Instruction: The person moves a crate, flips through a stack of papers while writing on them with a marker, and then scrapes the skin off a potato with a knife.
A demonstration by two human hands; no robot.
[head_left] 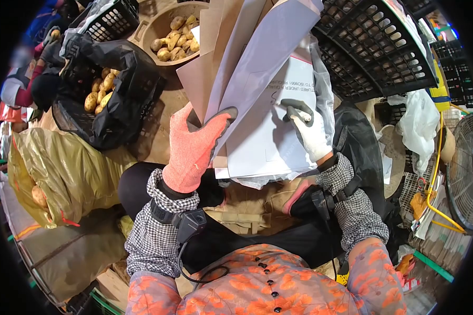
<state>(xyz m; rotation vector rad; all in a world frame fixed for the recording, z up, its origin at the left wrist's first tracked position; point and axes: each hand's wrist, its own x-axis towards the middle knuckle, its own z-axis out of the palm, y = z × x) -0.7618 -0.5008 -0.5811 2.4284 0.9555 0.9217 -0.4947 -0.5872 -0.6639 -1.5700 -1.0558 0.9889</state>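
My left hand [194, 142], in a coral glove with grey fingertips, grips a fanned bundle of paper and cardboard sheets [252, 58], thumb on top. The sheets stand tilted up and away from me. Beneath my right hand [307, 128], in a white glove with dark fingertips, lies a white sheet with upside-down printing [263, 136]. Its fingers are bent and apart with nothing visible in them, and they cast a shadow on the sheet. Clear plastic [323, 79] shows around the stack's right edge, and the stack rests in front of my knees.
Potatoes fill a round tub [136, 37] and a black-lined crate [142, 105]. A yellowish bag [73, 168] lies at left. A black crate [373, 47] stands at upper right, near a fan [462, 168] and yellow cord [437, 173]. Another person's sleeve [26, 92] shows at upper left.
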